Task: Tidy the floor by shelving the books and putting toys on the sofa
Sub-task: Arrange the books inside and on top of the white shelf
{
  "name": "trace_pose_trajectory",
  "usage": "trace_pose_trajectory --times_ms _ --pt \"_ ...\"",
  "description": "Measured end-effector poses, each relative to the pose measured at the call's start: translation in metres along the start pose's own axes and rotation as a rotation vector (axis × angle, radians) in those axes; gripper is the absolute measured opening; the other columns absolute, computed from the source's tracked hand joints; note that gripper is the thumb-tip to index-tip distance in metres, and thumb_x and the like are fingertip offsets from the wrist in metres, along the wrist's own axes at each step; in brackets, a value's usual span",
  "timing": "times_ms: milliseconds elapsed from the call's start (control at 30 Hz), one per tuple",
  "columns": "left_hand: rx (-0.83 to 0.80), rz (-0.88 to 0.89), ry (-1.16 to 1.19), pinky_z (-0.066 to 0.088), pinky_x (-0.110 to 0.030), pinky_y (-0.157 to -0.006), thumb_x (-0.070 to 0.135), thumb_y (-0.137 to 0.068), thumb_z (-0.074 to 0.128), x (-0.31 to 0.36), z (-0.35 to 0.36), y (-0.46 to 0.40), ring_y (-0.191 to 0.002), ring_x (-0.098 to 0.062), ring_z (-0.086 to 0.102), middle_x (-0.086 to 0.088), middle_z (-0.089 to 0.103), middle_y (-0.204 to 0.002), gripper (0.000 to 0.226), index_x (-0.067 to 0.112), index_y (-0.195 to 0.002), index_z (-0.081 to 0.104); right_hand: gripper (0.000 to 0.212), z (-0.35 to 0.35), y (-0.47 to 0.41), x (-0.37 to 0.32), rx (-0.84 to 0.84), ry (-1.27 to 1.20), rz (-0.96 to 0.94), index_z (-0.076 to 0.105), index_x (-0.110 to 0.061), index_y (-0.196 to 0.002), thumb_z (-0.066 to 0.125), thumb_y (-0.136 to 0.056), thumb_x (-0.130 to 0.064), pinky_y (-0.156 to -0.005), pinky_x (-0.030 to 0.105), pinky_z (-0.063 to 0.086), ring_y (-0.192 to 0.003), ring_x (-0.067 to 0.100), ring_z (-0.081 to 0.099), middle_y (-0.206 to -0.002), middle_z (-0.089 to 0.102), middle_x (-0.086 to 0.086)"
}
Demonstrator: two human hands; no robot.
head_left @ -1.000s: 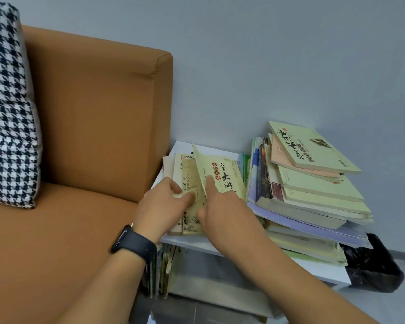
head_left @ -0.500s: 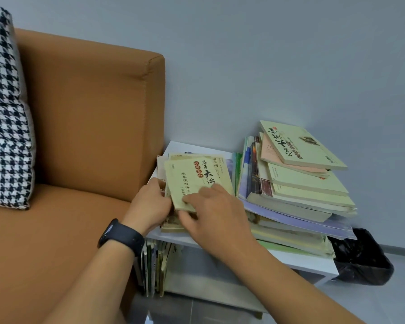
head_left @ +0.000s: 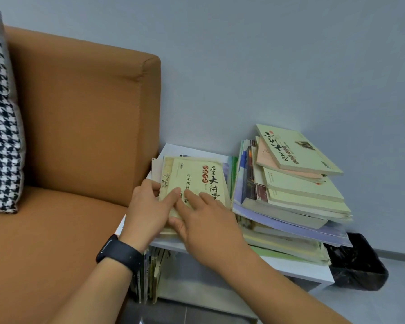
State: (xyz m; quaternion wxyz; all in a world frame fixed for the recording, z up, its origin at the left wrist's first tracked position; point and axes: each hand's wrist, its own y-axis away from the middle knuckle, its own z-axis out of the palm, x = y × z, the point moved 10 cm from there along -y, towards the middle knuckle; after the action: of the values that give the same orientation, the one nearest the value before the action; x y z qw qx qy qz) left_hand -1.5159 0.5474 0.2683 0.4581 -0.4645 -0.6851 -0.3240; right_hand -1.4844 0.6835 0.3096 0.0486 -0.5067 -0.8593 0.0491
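One houndstooth cushion [head_left: 1,127] stands at the far left edge of the view, propped against the backrest of the orange sofa [head_left: 80,136], whose seat and right arm fill the left half of the frame. Just beside the sofa's right arm stands a white shelf unit [head_left: 297,268] against the grey wall. On the left part of its top board lies a short stack of pale books, topped by a pale green book [head_left: 197,181] with large dark characters on its cover, lying flat and squared with the volumes under it. The left hand [head_left: 147,211], with a black wristband [head_left: 119,253] on its wrist, rests at the near left corner of this stack; its thumb lies on the cover and its fingers curl round the left edge, so it holds the stack's side. The right hand [head_left: 206,220] lies flat on the near part of the same cover, fingers straight and slightly spread, pressing down and gripping nothing. Below the top board, several thin books [head_left: 150,274] stand upright in the shelf's lower compartment, at its left end. To the right on the top board sits a taller, untidy pile of books [head_left: 290,206], its layers fanned and overhanging the board's right end; its uppermost volume is another pale green book, tilted. At the far right, on the floor beside the shelf, stands a bin lined with a black bag [head_left: 358,265].
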Motion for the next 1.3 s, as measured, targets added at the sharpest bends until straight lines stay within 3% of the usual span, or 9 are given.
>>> trace_pose_trajectory --times_ms 133,233,333,433,667,867,967,1100,1300 --pt "-0.057 -0.002 -0.052 0.055 -0.027 -0.063 0.037 -0.09 0.072 0.001 0.005 -0.001 -0.093 -0.006 0.059 0.0 0.049 -0.122 0.039 0.02 -0.118 0.05 0.034 -0.096 0.006 0.042 0.454 -0.2 0.15 0.061 -0.024 -0.079 0.042 -0.101 -0.042 -0.062 0.031 0.044 -0.083 0.019 0.057 -0.083 0.062 -0.006" --pt "-0.072 -0.025 -0.059 0.055 -0.027 -0.06 0.034 -0.092 0.07 0.001 0.007 0.0 -0.089 -0.008 0.059 0.002 0.043 -0.12 0.039 0.022 -0.12 0.047 0.018 -0.145 0.024 0.119 0.783 -0.223 0.354 0.067 -0.023 -0.093 0.052 -0.093 -0.033 -0.074 0.034 0.04 -0.094 0.025 0.054 -0.098 0.065 0.0" --pt "-0.06 -0.033 -0.076 0.058 -0.042 -0.077 0.033 -0.091 0.067 0.002 0.007 0.0 -0.09 -0.01 0.057 0.003 0.042 -0.117 0.037 0.024 -0.119 0.046 0.055 -0.103 0.018 0.191 0.368 -0.066 0.639 0.052 -0.024 -0.143 0.05 -0.094 -0.05 -0.105 0.045 0.035 -0.131 0.034 0.043 -0.145 0.051 0.008" --pt "-0.049 -0.055 -0.031 0.058 -0.044 -0.081 0.03 -0.091 0.064 0.001 0.006 0.001 -0.093 -0.011 0.059 0.004 0.044 -0.116 0.034 0.024 -0.12 0.047 0.071 -0.071 0.023 0.211 0.09 -0.064 0.713 0.045 -0.027 -0.148 0.037 -0.092 -0.07 -0.108 0.046 0.035 -0.135 0.034 0.04 -0.151 0.047 0.005" --pt "-0.009 -0.051 -0.046 0.058 -0.043 -0.077 0.029 -0.091 0.062 0.007 0.005 0.008 -0.092 -0.012 0.059 0.005 0.042 -0.12 0.036 0.028 -0.123 0.046 0.036 -0.095 0.014 0.184 0.31 0.133 0.519 0.071 -0.013 -0.104 0.041 -0.105 -0.033 -0.072 0.038 0.043 -0.1 0.032 0.056 -0.102 0.063 0.004" --pt "0.134 0.21 0.247 0.05 -0.029 -0.065 0.016 -0.097 0.058 0.05 -0.009 0.022 -0.07 -0.013 0.061 0.004 0.067 -0.108 0.017 0.029 -0.108 0.061 0.019 -0.116 0.04 0.15 0.731 -0.295 0.285 0.067 -0.01 -0.095 0.053 -0.093 0.002 -0.071 0.032 0.043 -0.086 0.022 0.056 -0.093 0.063 -0.001" --pt "0.013 0.102 0.601 0.05 -0.035 -0.061 0.024 -0.104 0.049 0.05 -0.002 0.021 -0.066 -0.025 0.068 -0.01 0.072 -0.104 0.016 0.019 -0.112 0.062 0.024 -0.121 0.048 0.133 0.791 -0.571 0.166 0.065 -0.017 -0.095 0.046 -0.095 -0.002 -0.068 0.012 0.035 -0.076 0.001 0.05 -0.084 0.057 -0.012" --pt "-0.062 -0.12 0.792 0.057 -0.033 -0.058 0.048 -0.103 0.046 0.031 0.006 0.02 -0.086 -0.033 0.074 -0.015 0.071 -0.113 0.034 0.022 -0.123 0.052 0.025 -0.103 0.044 0.135 0.721 -0.848 0.145 0.063 -0.027 -0.091 0.042 -0.103 -0.021 -0.06 0.034 0.043 -0.063 0.012 0.052 -0.081 0.062 -0.01" --pt "-0.322 -0.307 0.96 0.062 -0.035 -0.068 0.019 -0.098 0.062 0.017 0.026 0.015 -0.109 -0.029 0.069 -0.017 0.069 -0.126 0.047 0.012 -0.142 0.049 0.025 -0.1 0.042 0.141 0.735 -0.991 0.27 0.064 -0.027 -0.096 0.04 -0.106 -0.026 -0.096 0.035 0.047 -0.113 0.004 0.06 -0.116 0.065 -0.012"
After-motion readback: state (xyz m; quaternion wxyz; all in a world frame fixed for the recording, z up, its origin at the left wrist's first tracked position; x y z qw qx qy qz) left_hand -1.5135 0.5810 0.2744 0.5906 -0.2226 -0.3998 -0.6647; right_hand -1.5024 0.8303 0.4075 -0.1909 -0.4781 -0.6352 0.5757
